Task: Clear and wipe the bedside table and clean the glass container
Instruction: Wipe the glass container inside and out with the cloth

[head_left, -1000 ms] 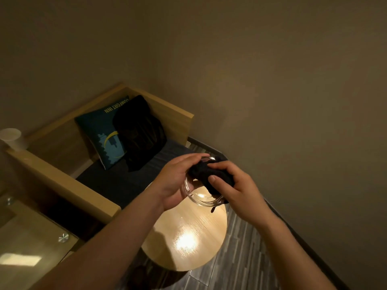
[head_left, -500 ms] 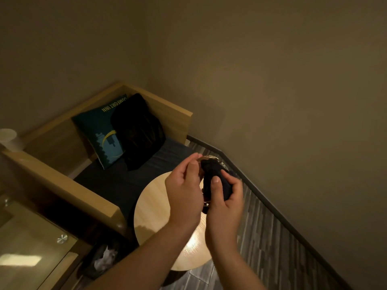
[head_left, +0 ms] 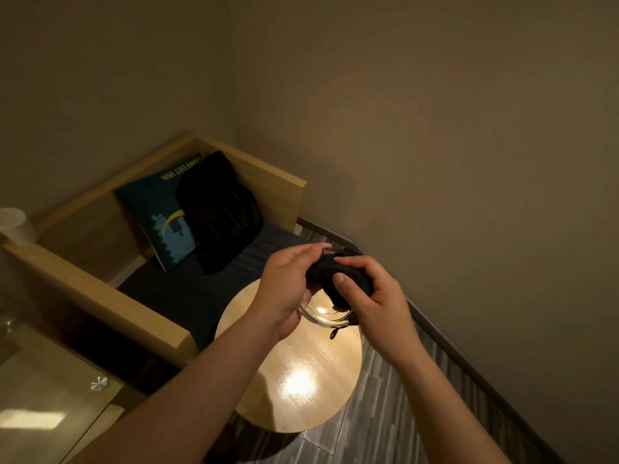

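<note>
My left hand (head_left: 284, 289) grips a clear glass container (head_left: 323, 318) by its side, tilted, above the far part of the round wooden bedside table (head_left: 301, 380). A dark cloth (head_left: 330, 271) is bunched in my right hand (head_left: 371, 296) and pressed into the container's mouth. Most of the glass is hidden by the hands and cloth; only its lower curved rim shows. A thread of the cloth dangles below the glass.
A wooden bench with a dark seat (head_left: 187, 289) stands left of the table, holding a teal cushion (head_left: 157, 216) and a black bag (head_left: 217, 212). A white cup (head_left: 15, 226) sits on its left armrest. A glass-topped surface (head_left: 43, 406) lies at lower left. The wall is close on the right.
The hands turned the container: half a second ago it was edge-on and hidden, now its lower glass rim shows again. Both hands sit slightly higher and the cloth has shifted inside.
</note>
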